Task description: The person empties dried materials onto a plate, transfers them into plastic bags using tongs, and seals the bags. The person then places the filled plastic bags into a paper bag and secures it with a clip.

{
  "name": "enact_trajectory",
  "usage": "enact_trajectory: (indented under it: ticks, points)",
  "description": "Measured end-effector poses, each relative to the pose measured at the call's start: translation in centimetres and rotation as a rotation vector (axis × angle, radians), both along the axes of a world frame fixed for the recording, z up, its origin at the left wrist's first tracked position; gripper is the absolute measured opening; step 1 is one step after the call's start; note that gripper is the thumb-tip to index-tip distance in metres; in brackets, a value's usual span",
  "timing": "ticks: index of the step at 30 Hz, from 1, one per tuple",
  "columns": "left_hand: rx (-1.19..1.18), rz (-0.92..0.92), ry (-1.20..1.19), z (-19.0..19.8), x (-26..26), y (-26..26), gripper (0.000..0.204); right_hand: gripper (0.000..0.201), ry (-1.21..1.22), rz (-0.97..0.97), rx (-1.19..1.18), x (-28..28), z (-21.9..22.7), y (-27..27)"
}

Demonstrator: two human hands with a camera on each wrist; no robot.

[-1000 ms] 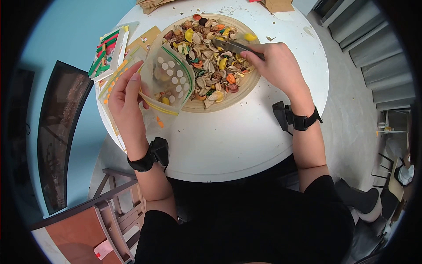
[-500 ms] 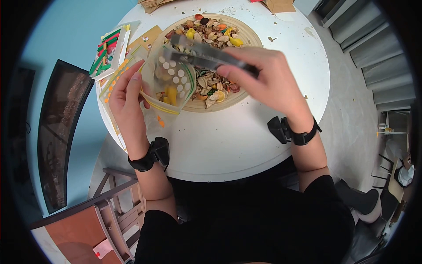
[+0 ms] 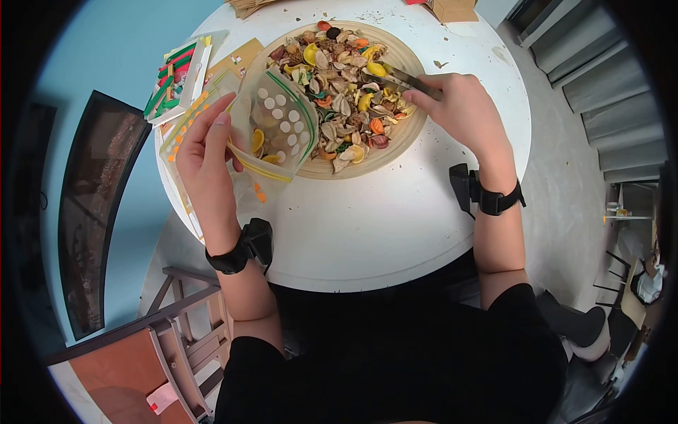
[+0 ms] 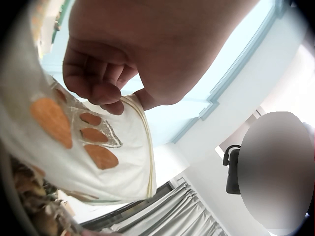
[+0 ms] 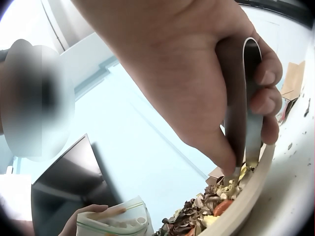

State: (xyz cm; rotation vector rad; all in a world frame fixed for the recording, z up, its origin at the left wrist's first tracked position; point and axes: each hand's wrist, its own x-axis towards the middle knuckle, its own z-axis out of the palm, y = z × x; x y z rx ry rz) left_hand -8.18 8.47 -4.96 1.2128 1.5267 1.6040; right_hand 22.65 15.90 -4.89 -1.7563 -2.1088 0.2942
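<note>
My left hand point(image 3: 206, 159) pinches the edge of a clear zip bag point(image 3: 306, 145) patterned with white dots, its mouth gaping. Yellow pieces point(image 3: 258, 139) lie inside the bag. In the left wrist view the bag's side point(image 4: 130, 169) shows orange paw-like marks. My right hand point(image 3: 466, 116) grips metal tongs point(image 3: 422, 86), their tips at a yellow piece point(image 3: 376, 68) on the right part of the dried potpourri point(image 3: 342, 106). The right wrist view shows the bent end of the tongs point(image 5: 251, 44) between thumb and fingers. A round wooden plate point(image 3: 401, 51) bears the potpourri.
A white box point(image 3: 200, 71) with red and green strips stands on the left of the round white table point(image 3: 353, 233). Brown paper bags point(image 3: 452, 8) are at the far edge. Small crumbs dot the tabletop. A second bag with orange dots point(image 3: 176, 141) lies beneath the left hand.
The right hand with the tongs swung left over the bag, then returned to the plate's right side. More yellow shows inside the bag. The left hand stays nearly still.
</note>
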Motion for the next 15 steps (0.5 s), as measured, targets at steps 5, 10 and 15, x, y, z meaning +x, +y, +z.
enact_trajectory:
  ticks: [5,10,15]
  points:
    - [0.004,-0.009,0.009,-0.1,-0.2,0.0,0.031,0.031,-0.067,0.019,0.005,-0.7,0.3,-0.2]
    - [0.000,-0.022,0.005,-0.1,-0.3,0.0,0.032,0.028,0.004,0.056,0.103,-0.1,-0.3,0.4]
    - [0.007,-0.013,0.007,-0.2,-0.3,0.1,0.032,0.029,0.178,0.096,0.167,-0.4,0.6,-0.1]
